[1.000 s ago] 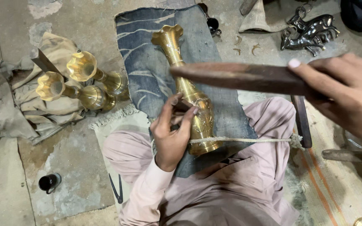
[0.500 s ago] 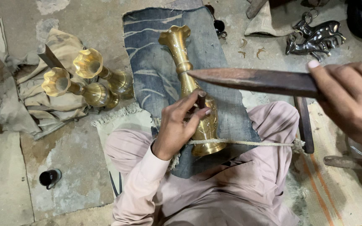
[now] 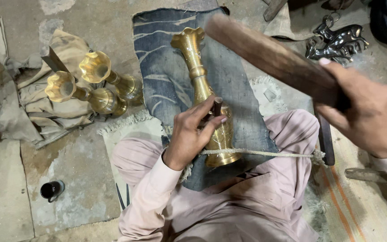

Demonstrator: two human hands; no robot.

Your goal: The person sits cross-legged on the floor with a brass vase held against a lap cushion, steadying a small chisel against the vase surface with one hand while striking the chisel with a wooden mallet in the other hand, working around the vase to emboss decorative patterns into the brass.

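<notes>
A tall brass vase (image 3: 199,76) with a fluted mouth lies on a blue cloth (image 3: 166,85) across my lap, its foot tied down by a pale rope (image 3: 265,153). My left hand (image 3: 192,131) rests on the vase's belly and pinches a small dark chisel (image 3: 217,106) upright against the metal. My right hand (image 3: 367,112) grips a thick brown wooden mallet (image 3: 269,54), raised and blurred above the vase's upper right.
Two more brass vases (image 3: 96,85) lie on beige rags at the left. A small black cup (image 3: 50,190) sits on the concrete floor. Dark metal figurines (image 3: 337,41) are at the top right. A metal tool (image 3: 366,175) lies at the right.
The wooden mallet has swung from lying level across the vase to a raised, tilted position. My left hand and the chisel have stayed on the vase's belly.
</notes>
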